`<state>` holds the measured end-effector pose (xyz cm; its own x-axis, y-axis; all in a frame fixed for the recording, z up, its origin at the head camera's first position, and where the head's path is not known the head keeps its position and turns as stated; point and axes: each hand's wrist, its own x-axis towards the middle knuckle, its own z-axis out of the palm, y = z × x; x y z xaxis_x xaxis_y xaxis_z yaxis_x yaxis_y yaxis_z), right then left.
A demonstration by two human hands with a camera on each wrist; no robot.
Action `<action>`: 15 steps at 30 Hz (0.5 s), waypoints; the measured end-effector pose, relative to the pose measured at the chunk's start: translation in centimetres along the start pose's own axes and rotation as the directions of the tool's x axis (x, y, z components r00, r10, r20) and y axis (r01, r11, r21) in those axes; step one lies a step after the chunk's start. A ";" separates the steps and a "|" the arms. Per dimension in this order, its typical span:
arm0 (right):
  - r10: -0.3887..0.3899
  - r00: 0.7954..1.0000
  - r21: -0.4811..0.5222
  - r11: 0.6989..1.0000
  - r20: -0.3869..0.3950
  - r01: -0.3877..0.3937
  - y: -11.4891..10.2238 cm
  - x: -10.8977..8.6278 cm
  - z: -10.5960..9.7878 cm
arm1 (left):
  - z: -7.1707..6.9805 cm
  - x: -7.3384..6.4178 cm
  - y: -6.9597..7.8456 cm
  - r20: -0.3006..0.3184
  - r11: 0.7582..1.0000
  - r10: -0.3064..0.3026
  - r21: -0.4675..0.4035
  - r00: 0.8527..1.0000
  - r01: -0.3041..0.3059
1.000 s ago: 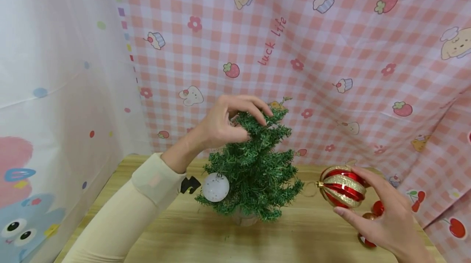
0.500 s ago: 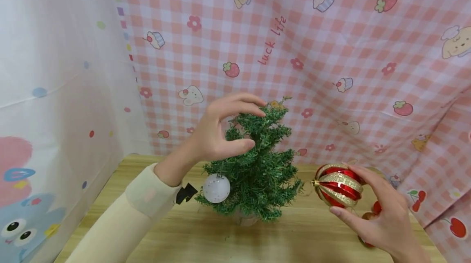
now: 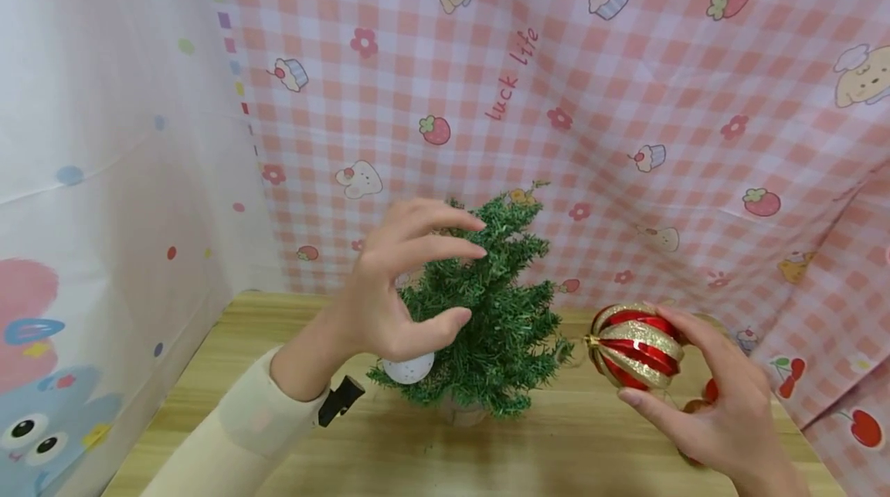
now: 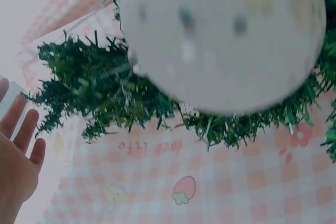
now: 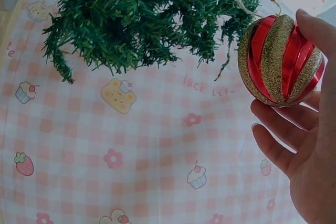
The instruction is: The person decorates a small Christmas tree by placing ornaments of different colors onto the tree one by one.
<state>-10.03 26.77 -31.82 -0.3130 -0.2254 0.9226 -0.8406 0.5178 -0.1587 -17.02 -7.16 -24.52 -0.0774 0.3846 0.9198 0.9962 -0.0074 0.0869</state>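
Note:
A small green Christmas tree (image 3: 501,311) stands upright in the middle of the table. On its lower left side hangs a white speckled bauble (image 3: 409,370), partly covered by my left hand in the head view and large in the left wrist view. My left hand (image 3: 382,288) is in front of the upper left branches, thumb and fingers spread apart with nothing between them. To the right of the tree, my right hand (image 3: 723,404) holds a red and gold striped bauble (image 3: 636,346) between thumb and fingers. Its string loop (image 5: 257,6) points toward the tree in the right wrist view.
Several small red and copper ornaments (image 3: 694,408) lie on the wooden table (image 3: 389,454), partly hidden behind my right hand. A pink gingham cloth (image 3: 334,110) hangs behind the table, and a white printed cloth (image 3: 132,250) at the left. A black clip (image 3: 341,400) sits at my left cuff.
My left hand has moved down and to the left from the treetop, its fingers and thumb spreading wider. The right hand has shifted the striped bauble slightly left and up, toward the tree.

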 end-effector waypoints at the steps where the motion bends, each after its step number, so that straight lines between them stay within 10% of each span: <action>1: -0.002 1.000 0.004 1.000 -0.002 0.002 -0.1 0.1 0.1 | 0.1 -0.1 0.2 -0.007 1.000 0.005 0.007 1.000 -0.005; 15: -0.011 1.000 0.102 0.995 -0.019 0.013 -1.2 0.8 0.8 | 2.3 -1.5 1.5 -0.112 0.980 0.157 0.140 0.981 -0.140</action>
<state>-9.64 25.30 -31.20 -0.2953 -0.2157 0.9307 -0.8854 0.4279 -0.1817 -15.37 -5.62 -26.65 0.0756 0.2732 0.9590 0.9929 0.0683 -0.0977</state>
